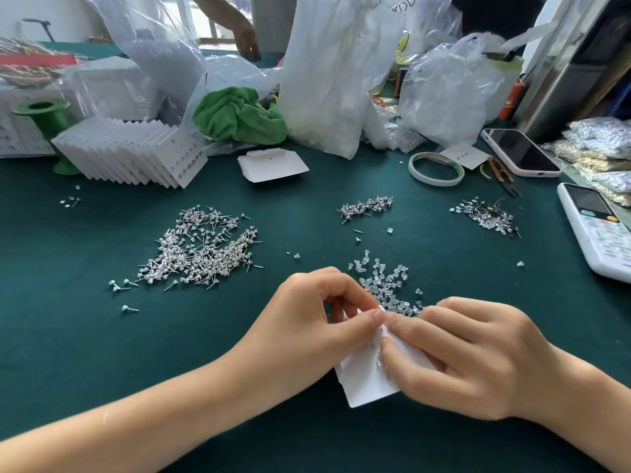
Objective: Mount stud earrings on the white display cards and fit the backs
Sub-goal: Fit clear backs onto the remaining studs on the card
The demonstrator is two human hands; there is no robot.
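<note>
Left hand point(317, 312) pinching top edge of white display card point(367, 384) w/ thumb & forefinger, low centre over green table point(102, 353); right hand point(467, 353) gripping card's other side, fingertips at stud posts. Step, prob.: fitting backs. Next, prob.: picking clear back from pile of backs point(386, 285) just beyond, seating on next post.

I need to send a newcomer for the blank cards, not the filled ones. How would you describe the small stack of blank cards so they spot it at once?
Start at the green cloth at the back of the dark green table. Just in front of it lies a small flat stack of blank cards. Unlike the fanned row of filled cards to its left, it lies flat and shows no studs.
</note>
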